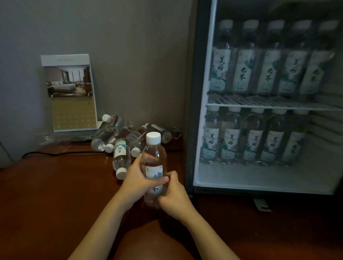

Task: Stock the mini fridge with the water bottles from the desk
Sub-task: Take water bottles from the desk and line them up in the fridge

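Water bottle [154,158], upright with its white cap [153,138] on top, is held just left of the mini fridge [202,92], near that cabinet's lower left corner. Both hands are clamped on it. The left hand [137,179] wraps its middle with the thumb across the label, and the right hand [173,196] grips the lower part.

The fridge looks open. One row of labelled bottles [268,59] stands on its wire shelf [266,104] and a second row [253,137] stands on the fridge floor [263,177]. A strip of that floor shows bare in front of the second row.

To do this step well, I would:
- pass the bottle into the right hand alone, since that hand is nearer the opening;
- keep it vertical and carry it in low, under the wire shelf;
- set it down in front of the standing row, without nudging those bottles, which stand close together and would probably topple each other;
- turn the label outward to match the rest.

More bottles lie in a loose pile [119,135] on the desk [46,183] left of the fridge, so plenty of stocking remains. The freed left hand could reach for the next one.
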Action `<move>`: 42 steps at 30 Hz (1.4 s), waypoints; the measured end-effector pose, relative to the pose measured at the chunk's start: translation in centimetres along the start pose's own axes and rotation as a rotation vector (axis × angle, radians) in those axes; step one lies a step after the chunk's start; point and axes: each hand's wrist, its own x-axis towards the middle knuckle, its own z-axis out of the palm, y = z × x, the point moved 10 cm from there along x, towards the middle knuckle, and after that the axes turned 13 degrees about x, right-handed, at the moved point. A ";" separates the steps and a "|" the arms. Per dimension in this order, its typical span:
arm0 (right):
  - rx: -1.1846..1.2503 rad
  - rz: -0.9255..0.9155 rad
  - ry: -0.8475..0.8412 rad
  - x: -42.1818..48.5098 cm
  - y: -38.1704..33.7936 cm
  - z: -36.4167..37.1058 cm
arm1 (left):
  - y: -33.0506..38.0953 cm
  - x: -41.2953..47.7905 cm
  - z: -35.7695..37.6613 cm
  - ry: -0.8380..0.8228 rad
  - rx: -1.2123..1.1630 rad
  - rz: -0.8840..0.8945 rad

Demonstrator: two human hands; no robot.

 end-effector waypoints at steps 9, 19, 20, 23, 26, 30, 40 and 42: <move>0.002 -0.057 -0.045 -5.7 -1.4 -2.0 | 2.9 -4.8 1.6 0.001 0.149 0.097; -0.031 -0.087 0.136 -14.0 -2.8 -10.0 | 10.6 -9.3 8.5 -0.208 -0.079 0.171; -0.036 -0.099 0.174 -14.9 -3.2 -11.4 | 11.8 -9.5 9.7 -0.239 -0.083 0.180; -0.041 -0.167 0.315 -18.1 -4.7 -16.2 | 15.9 -10.3 13.8 -0.318 -0.121 0.216; -0.063 -0.249 0.447 -21.8 -6.7 -21.4 | 20.2 -11.0 17.8 -0.366 -0.157 0.288; -0.171 -0.328 0.601 -26.7 -9.7 -28.0 | 26.1 -12.5 23.0 -0.448 -0.247 0.412; -0.319 -0.319 0.805 -31.8 -11.3 -37.8 | 32.6 -13.8 32.6 -0.598 -0.289 0.466; -0.308 -0.257 0.815 -31.5 -9.8 -38.7 | 31.8 -13.2 33.7 -0.600 -0.226 0.433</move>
